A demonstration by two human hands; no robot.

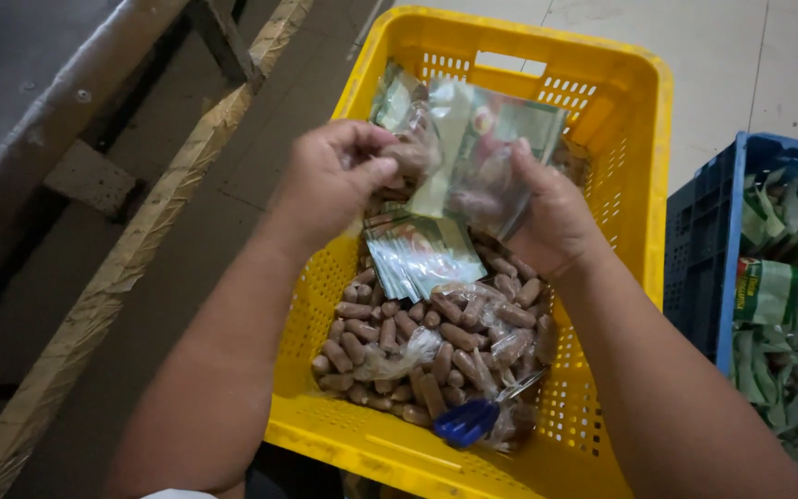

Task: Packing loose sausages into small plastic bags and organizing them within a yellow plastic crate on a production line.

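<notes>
a clear plastic pouch (473, 157) with a green and red printed face is held up at twelve o'clock over the yellow crate (639, 139), pinched between the left hand (330, 185) and the right hand (551, 226). just below it, at the centre, a fanned stack of flat green-and-clear pouches (422, 259) lies in the crate. at three o'clock the blue crate (699, 268) holds a heap of green pouches (787, 323), one showing a red band.

Two crates: one yellow crate (644, 139); one blue crate (708, 240); one blue scoop (465, 422); brown capsules (390, 337) beyond counting.
</notes>
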